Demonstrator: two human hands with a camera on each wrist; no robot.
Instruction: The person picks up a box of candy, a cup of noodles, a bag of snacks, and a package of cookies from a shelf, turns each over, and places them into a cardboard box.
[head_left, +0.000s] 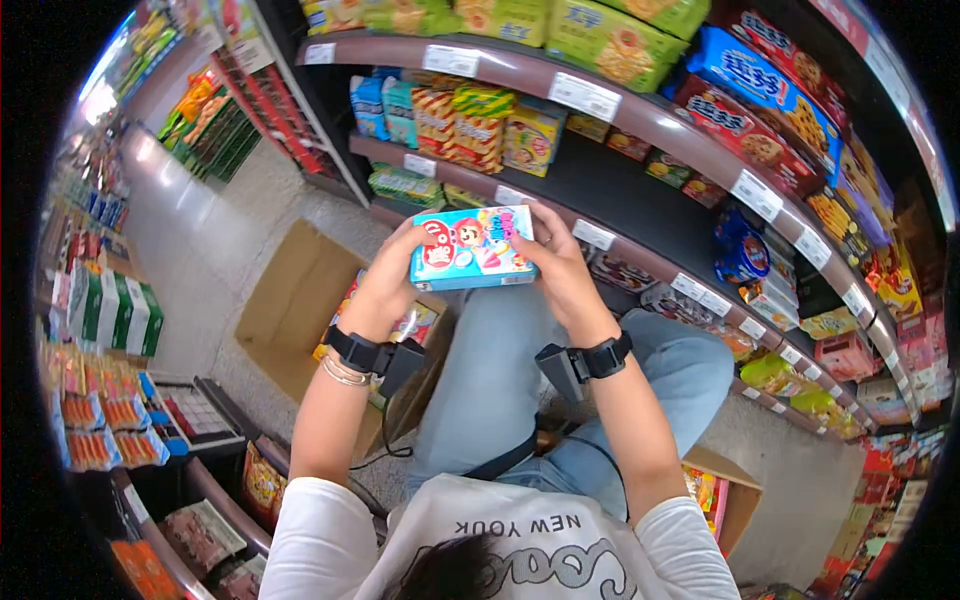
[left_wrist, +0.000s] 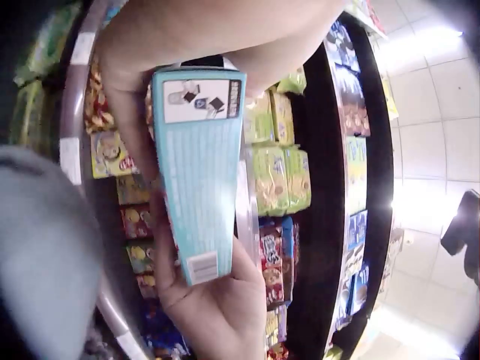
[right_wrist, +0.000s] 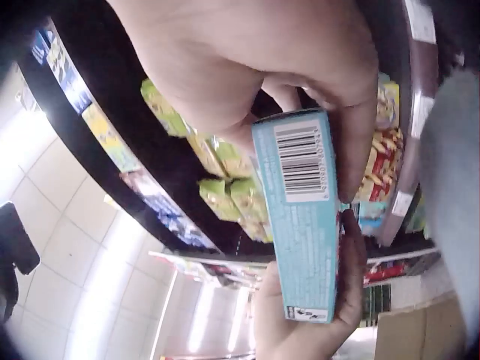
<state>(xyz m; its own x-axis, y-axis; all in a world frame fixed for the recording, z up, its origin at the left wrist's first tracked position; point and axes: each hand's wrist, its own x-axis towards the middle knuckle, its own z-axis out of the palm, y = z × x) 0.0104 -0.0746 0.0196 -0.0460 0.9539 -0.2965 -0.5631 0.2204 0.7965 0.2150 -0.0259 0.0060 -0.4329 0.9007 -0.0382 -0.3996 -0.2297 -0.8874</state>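
Note:
A small blue snack box [head_left: 474,247] with a cartoon face and pink-and-red print is held level in front of the lap. My left hand [head_left: 395,262] grips its left end, thumb over the printed face. At the other end my right hand [head_left: 562,262] holds it the same way, thumb on top. The left wrist view shows the narrow side of the box [left_wrist: 199,172], covered in small print, with a barcode by the right hand. In the right wrist view the barcode on the box [right_wrist: 300,161] lies close to the right hand.
Shelves of packed biscuits [head_left: 615,45] rise just ahead. An opened cardboard carton [head_left: 290,300] stands on the floor at the left, another carton [head_left: 740,490] at the right. Bent knees in jeans [head_left: 500,350] lie under the hands. A wire basket [head_left: 215,140] sits farther off.

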